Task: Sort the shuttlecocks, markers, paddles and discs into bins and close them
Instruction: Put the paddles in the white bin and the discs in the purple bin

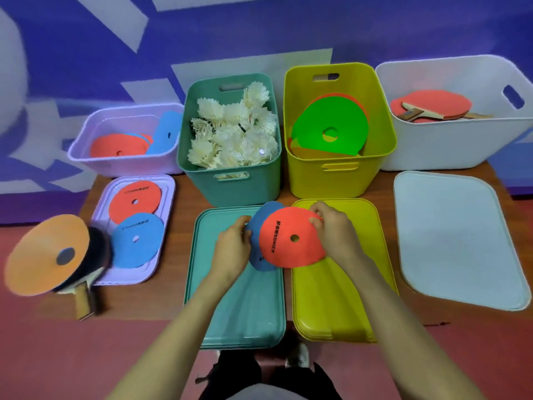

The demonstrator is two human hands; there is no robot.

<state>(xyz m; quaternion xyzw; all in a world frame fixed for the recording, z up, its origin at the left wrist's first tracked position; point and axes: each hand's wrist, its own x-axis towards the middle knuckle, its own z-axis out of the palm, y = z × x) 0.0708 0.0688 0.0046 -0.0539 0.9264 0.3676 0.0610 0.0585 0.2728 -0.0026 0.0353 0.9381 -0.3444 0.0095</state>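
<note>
My right hand point(336, 233) pinches the upper right edge of a red disc point(288, 241) above the green and yellow lids. My left hand point(233, 245) grips a blue disc point(256, 223) that lies partly behind the red one. The lilac bin point(83, 145) holds red and blue discs. White shuttlecocks point(233, 131) fill the green bin point(239, 189). In the yellow bin point(340, 180) lie a green disc point(331, 122) and others beneath it. Red paddles point(432, 106) rest in the white bin point(450, 151).
A red disc point(135, 201) and a blue disc point(137, 239) lie on the lilac lid point(164, 186). At the left, a large orange disc point(47, 254) covers a black paddle point(98, 255). Green lid point(239, 307), yellow lid point(331, 307) and white lid point(458, 241) lie in front of their bins.
</note>
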